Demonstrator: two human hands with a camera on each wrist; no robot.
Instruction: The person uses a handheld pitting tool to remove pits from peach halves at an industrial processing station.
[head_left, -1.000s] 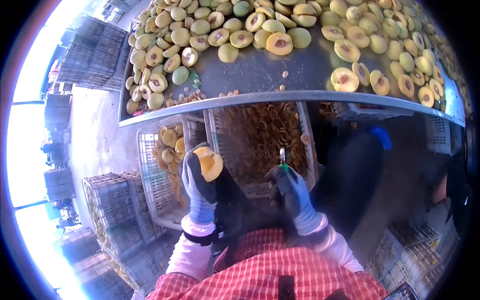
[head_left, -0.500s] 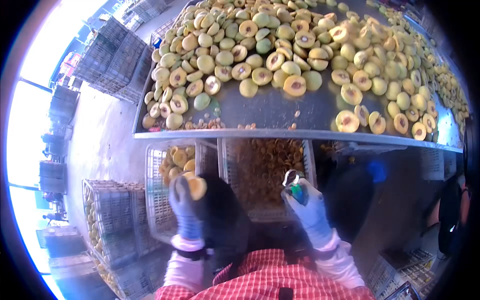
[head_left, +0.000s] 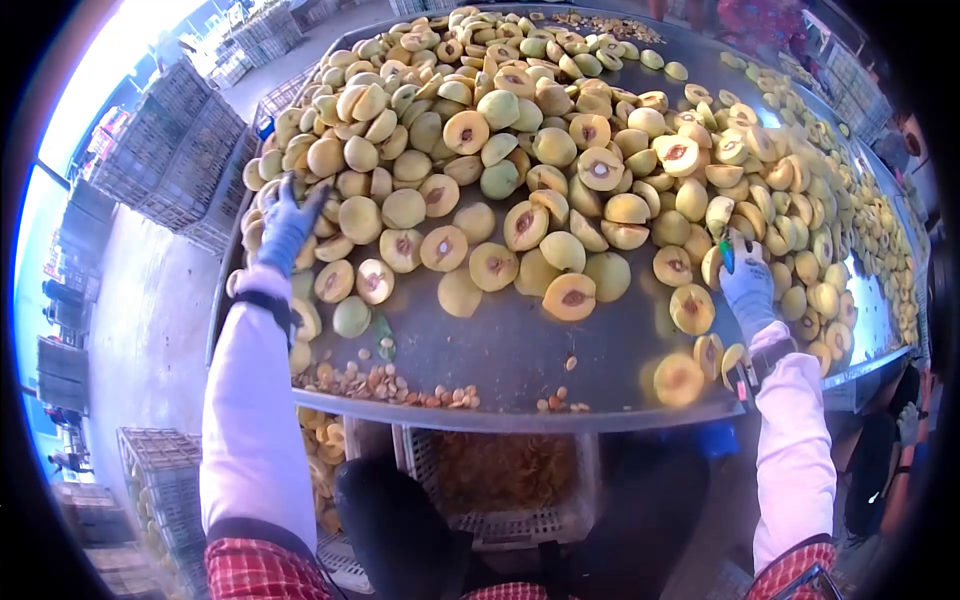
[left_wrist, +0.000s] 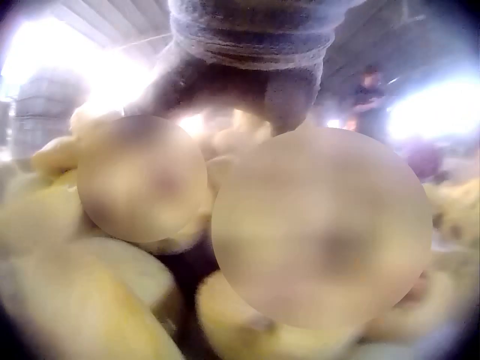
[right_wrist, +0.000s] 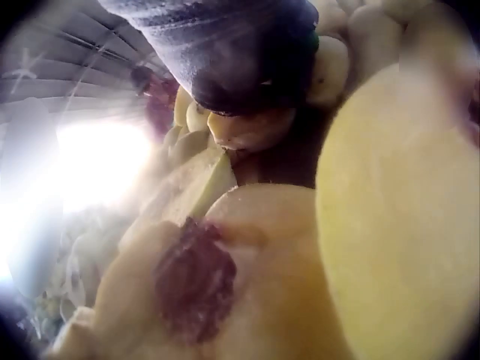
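Note:
A metal table (head_left: 520, 350) is heaped with yellow peach halves (head_left: 490, 265), many of them cut side up with red pit hollows. My left hand (head_left: 292, 205), in a blue glove, reaches over the halves at the table's left edge with its fingers straight, holding nothing. In the left wrist view the gloved fingers (left_wrist: 247, 45) hang just above two blurred halves (left_wrist: 322, 225). My right hand (head_left: 740, 272), in a pale glove, grips a green-handled pitting tool (head_left: 727, 255) among the halves at the right. A half with a red hollow (right_wrist: 195, 281) fills the right wrist view.
Loose pits (head_left: 400, 385) lie along the table's front edge. White plastic crates (head_left: 500, 480) stand under the table, one holding pits and another beside it holding peach halves. Stacked grey crates (head_left: 170, 150) line the floor at the left. Another person (head_left: 900, 430) is at the right edge.
Both hands have risen from the crates below to the tabletop. The left hand no longer holds its peach half. The right hand still grips the tool.

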